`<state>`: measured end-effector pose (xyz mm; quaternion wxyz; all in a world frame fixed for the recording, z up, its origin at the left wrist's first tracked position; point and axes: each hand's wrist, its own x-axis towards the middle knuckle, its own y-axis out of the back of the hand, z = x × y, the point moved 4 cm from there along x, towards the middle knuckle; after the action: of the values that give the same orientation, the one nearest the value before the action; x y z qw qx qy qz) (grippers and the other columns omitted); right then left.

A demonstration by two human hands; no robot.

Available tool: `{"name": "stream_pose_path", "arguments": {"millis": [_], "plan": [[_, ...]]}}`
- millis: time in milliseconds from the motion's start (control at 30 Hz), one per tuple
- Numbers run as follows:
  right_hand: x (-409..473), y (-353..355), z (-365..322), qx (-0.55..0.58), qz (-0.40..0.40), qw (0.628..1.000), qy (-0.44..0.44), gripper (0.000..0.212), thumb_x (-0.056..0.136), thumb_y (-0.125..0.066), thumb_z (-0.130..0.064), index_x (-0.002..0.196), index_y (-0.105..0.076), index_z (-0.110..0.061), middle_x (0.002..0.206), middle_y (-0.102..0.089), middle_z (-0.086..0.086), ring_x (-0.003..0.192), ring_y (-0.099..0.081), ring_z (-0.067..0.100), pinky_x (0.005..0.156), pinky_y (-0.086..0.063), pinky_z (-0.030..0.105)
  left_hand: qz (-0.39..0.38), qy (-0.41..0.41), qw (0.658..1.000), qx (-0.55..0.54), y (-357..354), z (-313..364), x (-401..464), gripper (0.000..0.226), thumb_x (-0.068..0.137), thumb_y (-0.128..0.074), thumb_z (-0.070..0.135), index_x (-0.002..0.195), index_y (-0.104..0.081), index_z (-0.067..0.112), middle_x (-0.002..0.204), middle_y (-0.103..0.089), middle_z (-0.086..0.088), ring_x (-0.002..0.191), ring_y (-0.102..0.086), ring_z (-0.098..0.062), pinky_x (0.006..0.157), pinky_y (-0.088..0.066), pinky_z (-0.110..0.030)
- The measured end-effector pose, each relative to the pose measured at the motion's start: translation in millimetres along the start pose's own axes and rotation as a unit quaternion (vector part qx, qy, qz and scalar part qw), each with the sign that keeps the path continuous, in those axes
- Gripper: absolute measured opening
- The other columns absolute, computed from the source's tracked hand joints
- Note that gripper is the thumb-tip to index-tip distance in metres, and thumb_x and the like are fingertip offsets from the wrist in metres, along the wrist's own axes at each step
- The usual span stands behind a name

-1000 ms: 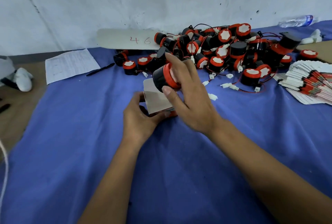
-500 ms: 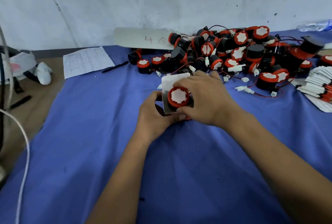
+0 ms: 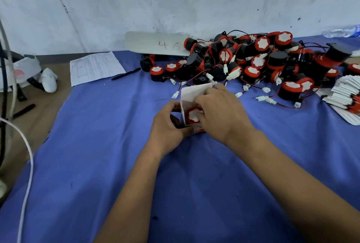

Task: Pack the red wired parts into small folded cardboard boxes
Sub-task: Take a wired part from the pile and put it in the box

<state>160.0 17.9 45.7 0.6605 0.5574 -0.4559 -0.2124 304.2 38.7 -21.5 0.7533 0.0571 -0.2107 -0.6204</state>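
A: Status at the desk?

B: 1 red wired part (image 3: 193, 115) sits down inside the small cardboard box (image 3: 191, 94) near the middle of the blue cloth (image 3: 97, 145). Red rim and white face show in the box mouth. Top flap is up, not closed.

A: Hands?

B: Left hand (image 3: 168, 125) grips the box from its left side, fingers curled round the wall, thumb along the near bottom edge. Right hand (image 3: 220, 112) lies over the box's right side, fingertips curled onto the part and the box rim. Looks like it's pressing the part or its lead in. Can't see the lead itself, the hand hides it.

A: How far along overall?

B: Early, by my read. The pile of unpacked parts (image 3: 253, 61) at the far right of the desk is large, leads and white connectors tangled and spilling toward the box. Stack of flat box blanks (image 3: 346, 94) at the right edge, well apart from the hands. No finished boxes anywhere in view.

A: Left for this 1?

B: Tuck the lead, close the flap, set it aside. Then the rest of the pile.
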Motion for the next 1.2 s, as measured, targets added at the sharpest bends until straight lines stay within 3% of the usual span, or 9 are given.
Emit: {"name": "stream_pose_path", "arguments": {"millis": [67,233,367,500,633,733,900,1000,1200], "plan": [[-0.2,-3.1,-8.6,-0.035,-0.004,0.999,0.007,0.018,0.091,-0.06,-0.03,0.106,-0.07,-0.028,0.101,-0.058,-0.002,0.11,-0.047,0.024,0.08,-0.032,0.034,-0.007,0.001,1.0,-0.001,-0.7,-1.3,0.4,0.06,0.066,-0.098,0.023,0.117,-0.066,0.027,0.098,-0.072,0.011,0.067,-0.056,-0.022,0.063,-0.051,-0.029],[2.6,2.6,-8.0,-0.013,-0.015,0.999,-0.044,0.02,0.09,-0.058,-0.038,0.081,-0.059,-0.02,0.085,-0.047,0.001,0.097,-0.055,0.026,0.071,-0.028,0.033,-0.009,-0.006,1.0,-0.005,-1.3,-2.4,0.5,0.055,0.064,-0.095,0.024,0.112,-0.068,0.029,0.098,-0.072,0.012,0.068,-0.055,-0.015,0.062,-0.049,-0.024],[4.0,6.0,-9.8,-0.01,-0.028,0.998,-0.056,0.021,0.089,-0.063,-0.035,0.09,-0.066,-0.015,0.101,-0.058,0.008,0.109,-0.049,0.026,0.072,-0.036,0.032,-0.013,-0.003,1.0,-0.018,-4.1,-1.4,-0.8,0.054,0.069,-0.094,0.013,0.115,-0.067,0.026,0.102,-0.072,0.012,0.067,-0.054,-0.018,0.061,-0.048,-0.026],[0.1,2.4,-11.2,-0.063,-0.044,0.996,-0.047,0.037,0.094,-0.056,-0.027,0.065,-0.036,-0.02,0.094,-0.062,0.005,0.086,-0.048,0.025,0.073,-0.029,0.035,0.008,0.009,0.998,-0.062,-11.0,8.9,-3.6,0.042,0.074,-0.073,0.025,0.115,-0.066,0.023,0.107,-0.072,0.011,0.074,-0.062,-0.022,0.069,-0.053,-0.028],[-3.9,7.0,-12.5,-0.092,-0.054,0.994,-0.018,0.037,0.094,-0.051,-0.016,0.063,-0.032,-0.021,0.075,-0.044,-0.001,0.078,-0.039,0.022,0.076,-0.026,0.034,0.089,0.039,0.995,-0.029,-24.8,13.4,-6.6,0.018,0.088,-0.06,0.03,0.103,-0.064,0.021,0.094,-0.072,0.009,0.083,-0.065,-0.016,0.079,-0.057,-0.038],[-5.0,9.7,-2.9,-0.003,-0.055,0.998,-0.036,0.032,0.096,-0.053,-0.025,0.065,-0.047,-0.019,0.074,-0.056,0.002,0.071,-0.045,0.021,0.067,-0.034,0.033,0.135,0.044,0.99,0.011,-29.6,10.2,-5.2,0.008,0.09,-0.067,0.02,0.096,-0.063,0.022,0.086,-0.069,0.01,0.075,-0.06,-0.009,0.074,-0.054,-0.039],[-18.8,27.6,34.2,0.175,0.232,0.944,-0.154,0.022,0.09,-0.07,-0.036,0.085,-0.059,-0.017,0.081,-0.059,-0.004,0.074,-0.052,0.017,0.067,-0.043,0.034,0.132,0.062,0.989,-0.029,-29.3,6.7,-2.4,0.016,0.087,-0.077,0.025,0.098,-0.066,0.028,0.086,-0.069,0.018,0.076,-0.063,-0.001,0.06,-0.05,-0.018],[-9.1,23.6,45.6,0.215,0.164,0.953,-0.137,0.028,0.089,-0.075,-0.031,0.109,-0.065,-0.014,0.099,-0.063,0.0,0.086,-0.056,0.018,0.081,-0.049,0.036,0.129,0.081,0.988,-0.039,-28.6,6.0,-1.4,0.021,0.086,-0.08,0.027,0.101,-0.066,0.03,0.091,-0.069,0.019,0.079,-0.065,-0.003,0.06,-0.05,-0.013],[-1.9,32.0,25.3,0.139,0.126,0.982,-0.02,0.014,0.096,-0.064,-0.016,0.093,-0.074,-0.008,0.091,-0.066,0.007,0.083,-0.06,0.023,0.077,-0.05,0.042,0.122,0.087,0.987,-0.061,-25.4,6.5,-1.8,0.028,0.085,-0.082,0.024,0.107,-0.066,0.025,0.1,-0.072,0.014,0.079,-0.067,-0.005,0.064,-0.052,-0.018]]}}
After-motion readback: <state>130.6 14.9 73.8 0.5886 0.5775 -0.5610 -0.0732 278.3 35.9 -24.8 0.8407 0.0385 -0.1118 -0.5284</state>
